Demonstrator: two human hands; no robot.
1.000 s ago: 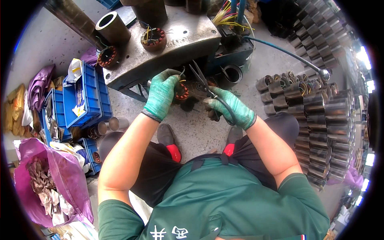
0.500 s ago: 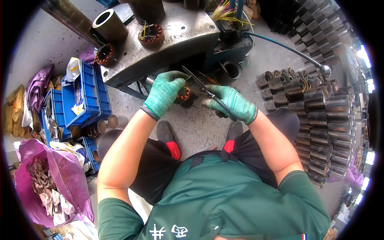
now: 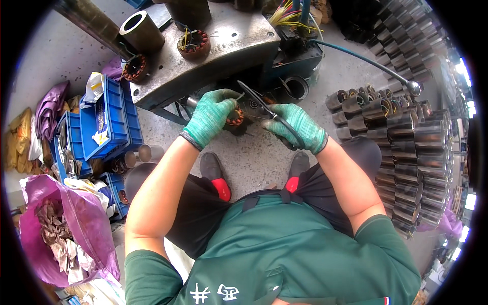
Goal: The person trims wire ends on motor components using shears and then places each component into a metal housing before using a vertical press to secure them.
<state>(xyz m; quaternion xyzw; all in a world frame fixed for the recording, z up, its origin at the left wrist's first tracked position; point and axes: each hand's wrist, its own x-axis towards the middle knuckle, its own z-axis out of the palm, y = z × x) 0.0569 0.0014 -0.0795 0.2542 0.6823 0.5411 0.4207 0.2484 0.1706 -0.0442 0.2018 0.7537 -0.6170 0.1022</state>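
My left hand [image 3: 209,118], in a green knit glove, is closed with thumb and fingertips pinched together. A thin strip or wire end [image 3: 241,95] shows at its fingertips; what exactly it grips is hard to make out. Right beside that hand sits a round motor stator [image 3: 235,117] with copper-coloured windings, partly covered by the glove. My right hand [image 3: 299,127], gloved the same way, is wrapped round the dark handles of long scissors [image 3: 258,99]. Their blades point up and left, toward the left fingertips.
A heavy metal bench [image 3: 223,63] ahead bears two wound stators [image 3: 193,44] and a thick metal sleeve [image 3: 142,31]. Stacked metal cylinders [image 3: 401,147] stand at right. On the left are blue crates [image 3: 104,122] and a purple sack [image 3: 91,218]. A metal ring [image 3: 296,87] lies under the bench.
The scissors have turned slightly, with their tips now a little further right and higher. My right fingers have shifted on the handles. My left hand stays nearly in place.
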